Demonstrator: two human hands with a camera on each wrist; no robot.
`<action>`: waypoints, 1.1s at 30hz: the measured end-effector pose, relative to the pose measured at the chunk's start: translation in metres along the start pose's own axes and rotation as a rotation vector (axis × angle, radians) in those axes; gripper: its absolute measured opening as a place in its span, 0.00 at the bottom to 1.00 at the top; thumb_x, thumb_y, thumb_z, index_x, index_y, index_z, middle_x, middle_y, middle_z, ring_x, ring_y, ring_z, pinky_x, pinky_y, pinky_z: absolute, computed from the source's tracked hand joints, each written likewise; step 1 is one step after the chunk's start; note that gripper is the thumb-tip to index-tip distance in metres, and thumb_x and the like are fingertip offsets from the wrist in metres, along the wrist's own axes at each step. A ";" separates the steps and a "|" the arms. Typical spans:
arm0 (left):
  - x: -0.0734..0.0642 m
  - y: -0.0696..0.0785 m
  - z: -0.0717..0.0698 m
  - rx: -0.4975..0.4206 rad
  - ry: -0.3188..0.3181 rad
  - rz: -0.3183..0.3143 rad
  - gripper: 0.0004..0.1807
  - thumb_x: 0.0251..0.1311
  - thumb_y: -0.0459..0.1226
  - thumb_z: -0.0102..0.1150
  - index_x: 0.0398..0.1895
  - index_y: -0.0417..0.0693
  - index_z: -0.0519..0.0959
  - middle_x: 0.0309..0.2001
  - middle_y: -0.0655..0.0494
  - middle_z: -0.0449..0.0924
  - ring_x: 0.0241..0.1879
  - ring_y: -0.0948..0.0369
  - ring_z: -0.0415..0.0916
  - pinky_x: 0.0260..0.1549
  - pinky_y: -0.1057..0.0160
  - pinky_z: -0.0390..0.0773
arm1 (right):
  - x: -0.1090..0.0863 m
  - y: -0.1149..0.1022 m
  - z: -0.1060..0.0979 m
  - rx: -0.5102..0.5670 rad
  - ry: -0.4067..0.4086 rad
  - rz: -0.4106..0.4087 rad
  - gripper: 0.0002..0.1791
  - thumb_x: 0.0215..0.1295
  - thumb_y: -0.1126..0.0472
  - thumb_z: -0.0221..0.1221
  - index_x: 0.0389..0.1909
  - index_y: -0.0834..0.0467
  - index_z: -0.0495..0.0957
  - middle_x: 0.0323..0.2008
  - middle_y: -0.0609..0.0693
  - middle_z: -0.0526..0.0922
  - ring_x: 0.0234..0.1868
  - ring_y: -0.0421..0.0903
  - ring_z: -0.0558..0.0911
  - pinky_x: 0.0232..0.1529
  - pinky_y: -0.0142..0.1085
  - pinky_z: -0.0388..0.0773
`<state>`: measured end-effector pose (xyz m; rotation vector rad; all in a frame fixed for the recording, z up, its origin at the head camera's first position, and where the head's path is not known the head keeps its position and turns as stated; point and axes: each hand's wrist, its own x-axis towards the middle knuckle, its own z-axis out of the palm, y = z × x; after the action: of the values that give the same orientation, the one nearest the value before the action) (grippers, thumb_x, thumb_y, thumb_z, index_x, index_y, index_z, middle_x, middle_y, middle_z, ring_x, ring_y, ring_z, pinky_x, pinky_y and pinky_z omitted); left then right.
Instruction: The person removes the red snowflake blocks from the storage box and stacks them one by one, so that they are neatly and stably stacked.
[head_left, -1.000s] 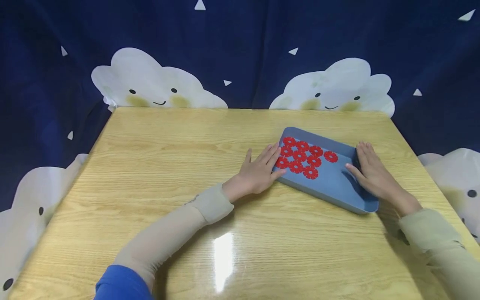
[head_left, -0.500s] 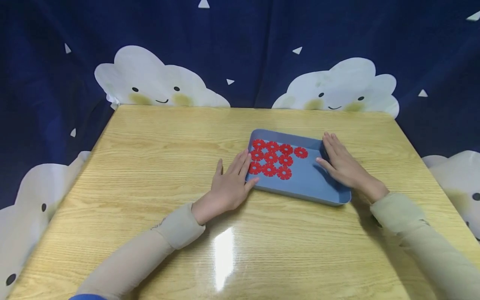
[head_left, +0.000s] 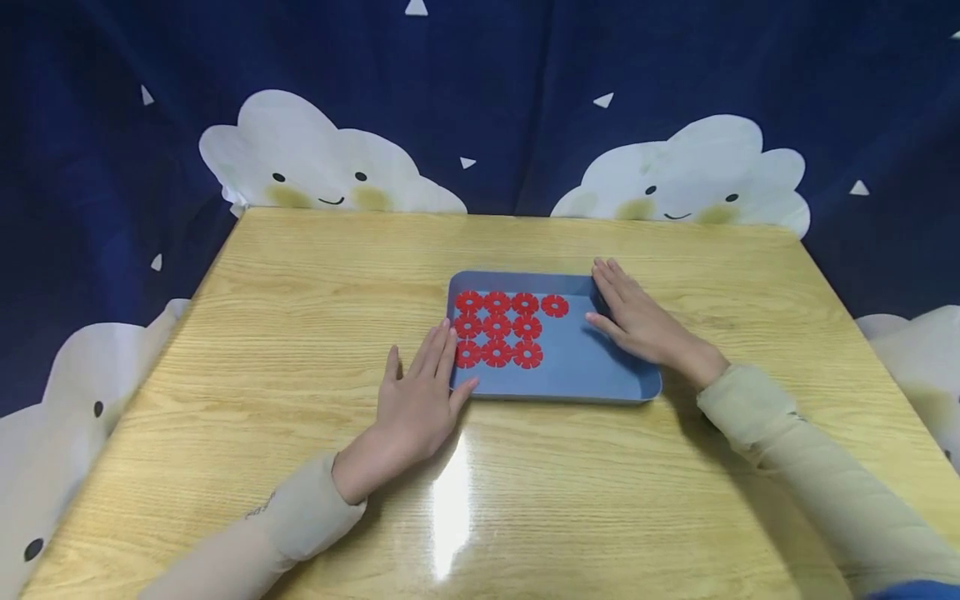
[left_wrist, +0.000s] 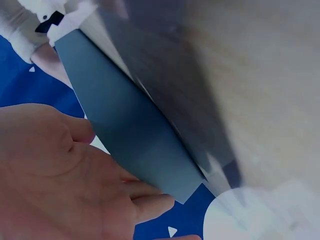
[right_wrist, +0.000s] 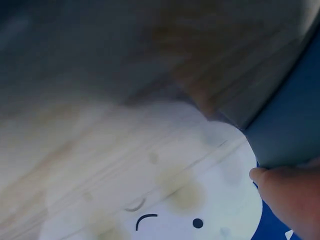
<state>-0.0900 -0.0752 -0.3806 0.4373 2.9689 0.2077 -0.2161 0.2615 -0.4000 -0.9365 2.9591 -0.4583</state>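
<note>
A shallow blue-grey tray (head_left: 592,375) lies near the middle of the table, its long sides roughly level in the head view. Flat red notched discs (head_left: 497,327), like snowflake building pieces, sit in rows at its left end, with a single disc (head_left: 555,306) to the right of the top row. My left hand (head_left: 420,404) lies against the tray's left wall with straight fingers; in the left wrist view its fingertips touch the outer wall (left_wrist: 130,125). My right hand (head_left: 645,321) rests with extended fingers at the right wall, thumb over the rim.
The wooden table (head_left: 300,292) extends around the tray on every side. A dark blue curtain (head_left: 510,100) with white smiling clouds hangs behind the table's far edge and at its sides. Light glares off the tabletop (head_left: 452,517) near the front.
The tray has slid left across the table between both hands and turned from slanted to nearly straight. The discs moved with it and keep their layout. Both hands stay on its ends.
</note>
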 end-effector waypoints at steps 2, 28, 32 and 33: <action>-0.006 -0.003 0.000 0.003 0.013 -0.004 0.41 0.75 0.58 0.33 0.78 0.41 0.43 0.79 0.50 0.34 0.77 0.54 0.36 0.69 0.37 0.40 | 0.005 -0.003 0.002 0.001 0.001 -0.018 0.44 0.74 0.47 0.52 0.77 0.64 0.41 0.78 0.60 0.42 0.77 0.56 0.38 0.72 0.56 0.42; -0.023 -0.010 0.001 -0.012 0.046 -0.012 0.41 0.74 0.57 0.38 0.78 0.39 0.46 0.78 0.48 0.37 0.76 0.52 0.39 0.68 0.36 0.45 | 0.008 -0.027 0.003 0.012 0.077 -0.080 0.41 0.68 0.53 0.61 0.74 0.67 0.54 0.75 0.61 0.54 0.76 0.56 0.47 0.73 0.54 0.44; -0.023 -0.011 0.000 -0.009 0.047 -0.009 0.41 0.73 0.57 0.38 0.78 0.39 0.46 0.78 0.48 0.37 0.76 0.53 0.39 0.68 0.36 0.46 | 0.010 -0.038 0.001 0.034 0.175 -0.135 0.34 0.64 0.59 0.65 0.67 0.68 0.66 0.69 0.61 0.66 0.72 0.58 0.59 0.70 0.53 0.54; -0.023 -0.011 0.000 -0.008 0.048 -0.008 0.41 0.74 0.57 0.37 0.78 0.39 0.46 0.78 0.48 0.37 0.76 0.53 0.39 0.68 0.36 0.46 | 0.011 -0.041 0.001 0.044 0.194 -0.139 0.32 0.63 0.60 0.66 0.65 0.68 0.69 0.66 0.61 0.69 0.70 0.58 0.63 0.69 0.53 0.58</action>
<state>-0.0712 -0.0926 -0.3797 0.4245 3.0148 0.2330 -0.2019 0.2230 -0.3887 -1.1605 3.0499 -0.6518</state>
